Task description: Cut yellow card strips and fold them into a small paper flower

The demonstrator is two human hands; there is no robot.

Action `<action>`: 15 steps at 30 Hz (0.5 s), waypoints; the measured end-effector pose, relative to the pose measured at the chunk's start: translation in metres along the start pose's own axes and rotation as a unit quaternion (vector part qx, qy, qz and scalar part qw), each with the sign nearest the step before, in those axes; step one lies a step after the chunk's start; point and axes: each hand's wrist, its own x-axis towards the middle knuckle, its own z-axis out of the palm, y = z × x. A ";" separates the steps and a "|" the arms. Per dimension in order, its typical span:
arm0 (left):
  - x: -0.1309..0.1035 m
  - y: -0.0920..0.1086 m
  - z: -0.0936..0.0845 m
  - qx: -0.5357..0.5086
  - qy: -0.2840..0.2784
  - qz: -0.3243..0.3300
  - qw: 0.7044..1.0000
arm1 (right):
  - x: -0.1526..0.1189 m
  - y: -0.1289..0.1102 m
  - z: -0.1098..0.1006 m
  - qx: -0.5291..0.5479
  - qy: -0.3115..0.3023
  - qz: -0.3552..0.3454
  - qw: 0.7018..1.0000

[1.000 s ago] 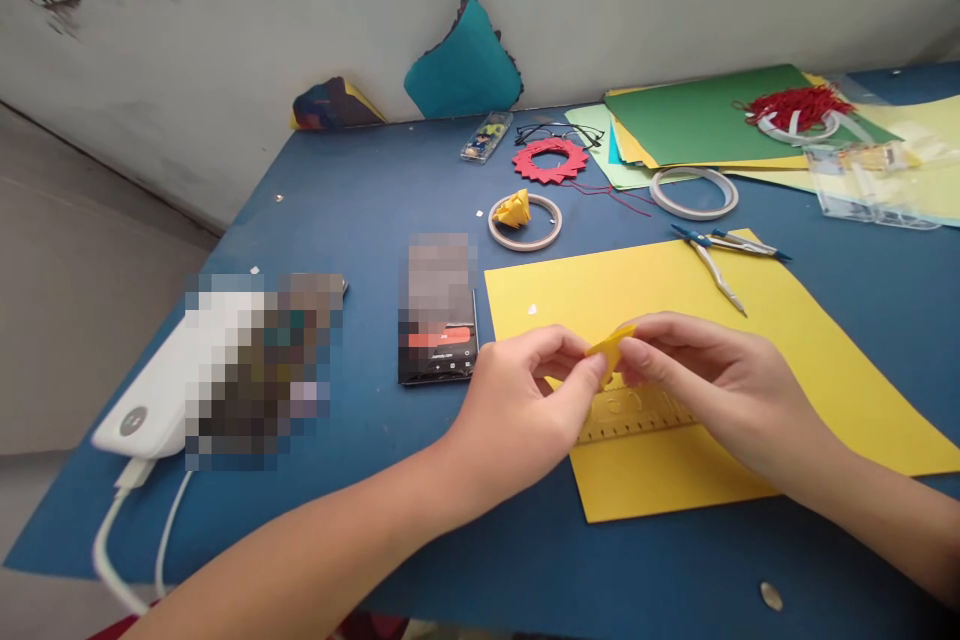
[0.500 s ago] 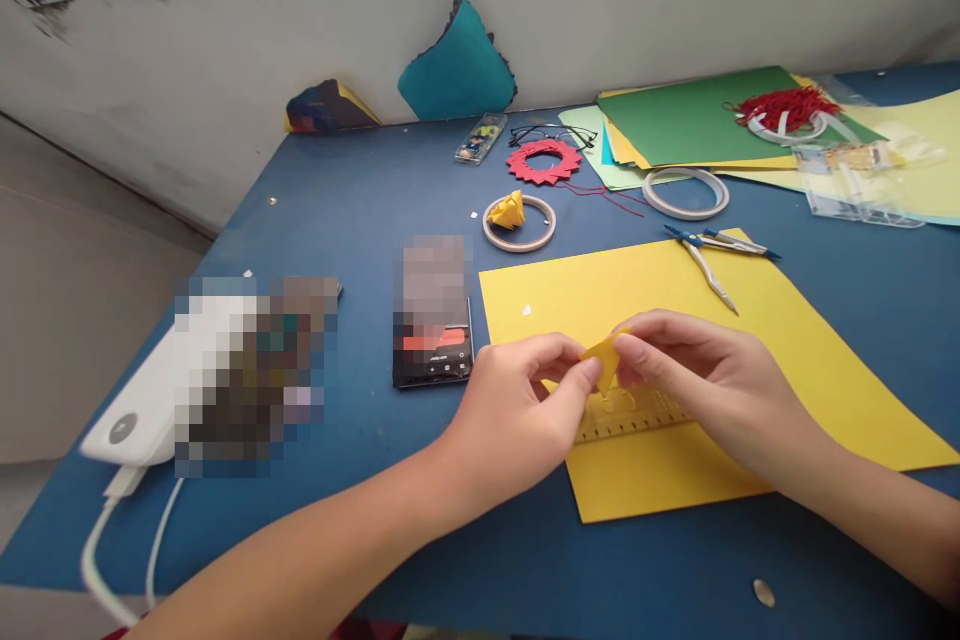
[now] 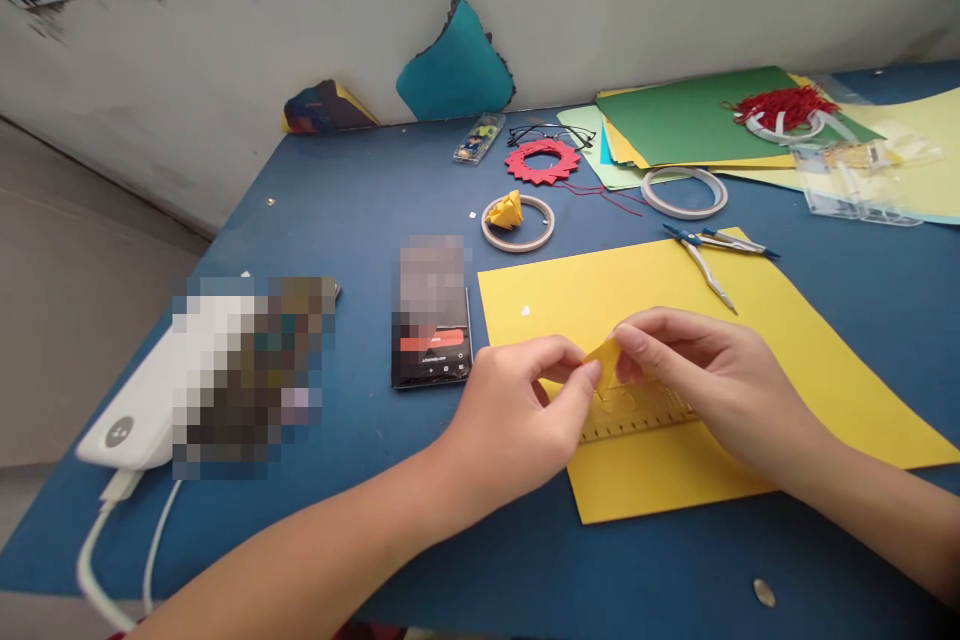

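Observation:
Between my two hands is a small folded piece of yellow paper [image 3: 604,368], raised over a large yellow sheet [image 3: 787,360]. My left hand [image 3: 529,405] pinches its left side between thumb and fingers. At its upper right edge, the thumb and fingertips of my right hand [image 3: 697,370] are closed on it. Under the hands a clear plastic ruler [image 3: 637,415] lies on the sheet, partly covered by the right hand. A compass [image 3: 701,255] with blue and silver legs rests on the sheet's far part.
Left of the sheet lie a phone [image 3: 433,350] and a white power bank [image 3: 135,410] with a cable. Behind are a tape roll [image 3: 551,231] holding a yellow paper flower [image 3: 505,210], a red paper ring [image 3: 517,166], another tape roll [image 3: 686,212], glasses [image 3: 551,135] and stacked coloured paper [image 3: 697,115].
The folded piece has turned slightly in my fingers, and my right fingertips have shifted a little along its top edge. Both hands stay in nearly the same place.

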 end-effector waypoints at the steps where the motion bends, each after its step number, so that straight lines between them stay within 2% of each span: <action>1: 0.000 -0.001 0.000 0.007 0.002 0.003 1.000 | 0.000 0.000 0.000 0.002 -0.001 0.000 1.000; 9: 0.000 -0.001 -0.001 0.011 -0.008 0.001 1.000 | -0.001 0.001 0.000 -0.017 -0.002 -0.004 1.000; 15: 0.002 -0.002 0.000 0.049 0.013 0.039 0.998 | -0.005 0.003 0.003 -0.077 0.033 -0.070 0.994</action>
